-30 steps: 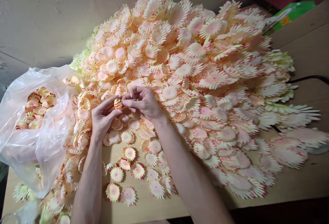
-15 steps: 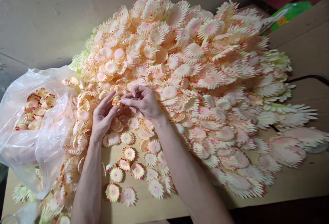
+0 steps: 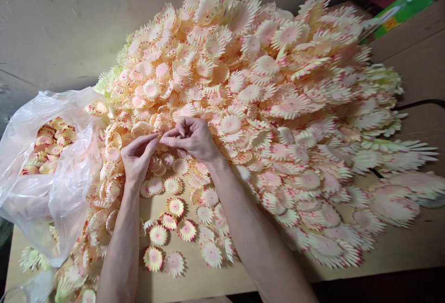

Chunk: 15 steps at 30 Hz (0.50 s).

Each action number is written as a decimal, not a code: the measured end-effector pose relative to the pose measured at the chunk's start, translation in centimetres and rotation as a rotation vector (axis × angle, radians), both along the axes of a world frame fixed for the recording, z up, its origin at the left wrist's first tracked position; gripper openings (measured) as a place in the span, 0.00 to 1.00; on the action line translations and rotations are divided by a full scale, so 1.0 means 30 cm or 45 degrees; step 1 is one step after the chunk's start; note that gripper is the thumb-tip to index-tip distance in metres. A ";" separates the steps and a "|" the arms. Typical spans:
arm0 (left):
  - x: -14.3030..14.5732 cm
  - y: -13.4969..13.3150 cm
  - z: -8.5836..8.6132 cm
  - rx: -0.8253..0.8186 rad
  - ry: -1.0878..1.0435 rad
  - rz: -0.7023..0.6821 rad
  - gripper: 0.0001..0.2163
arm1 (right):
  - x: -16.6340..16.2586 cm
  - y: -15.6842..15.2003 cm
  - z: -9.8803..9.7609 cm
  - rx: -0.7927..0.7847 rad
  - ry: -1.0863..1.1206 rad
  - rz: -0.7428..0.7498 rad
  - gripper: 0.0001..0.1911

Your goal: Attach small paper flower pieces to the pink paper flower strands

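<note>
Just in front of a heap of cream and pink artificial flower petal discs (image 3: 250, 92), my two hands meet fingertip to fingertip. My left hand (image 3: 136, 158) is closed in a pinch of thumb and forefinger. My right hand (image 3: 195, 140) pinches too, its other fingers curled in. Whatever lies between the fingertips is hidden or too small to make out. Below the hands, between my forearms, lie several loose petal discs (image 3: 158, 235) with yellow edges and red tips.
A clear plastic bag (image 3: 71, 192) with smaller red-tipped petal pieces (image 3: 55, 142) stands at the left. The heap spreads across the wooden table (image 3: 194, 284) toward the cardboard (image 3: 417, 53) at right. A black cable (image 3: 422, 103) and a green packet (image 3: 403, 13) are beyond.
The small yellow and red petal piece between my hands has gone out of sight. My left fingers have closed from a looser hold into a pinch. The view has shifted slightly.
</note>
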State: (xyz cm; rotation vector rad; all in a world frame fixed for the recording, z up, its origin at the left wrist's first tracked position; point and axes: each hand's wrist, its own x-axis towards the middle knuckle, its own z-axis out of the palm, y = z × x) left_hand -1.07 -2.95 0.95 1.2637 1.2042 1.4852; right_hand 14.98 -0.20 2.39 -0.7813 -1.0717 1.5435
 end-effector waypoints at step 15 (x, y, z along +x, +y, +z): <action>-0.007 0.007 -0.001 -0.150 -0.249 -0.042 0.11 | 0.001 0.003 -0.009 0.072 -0.022 -0.031 0.18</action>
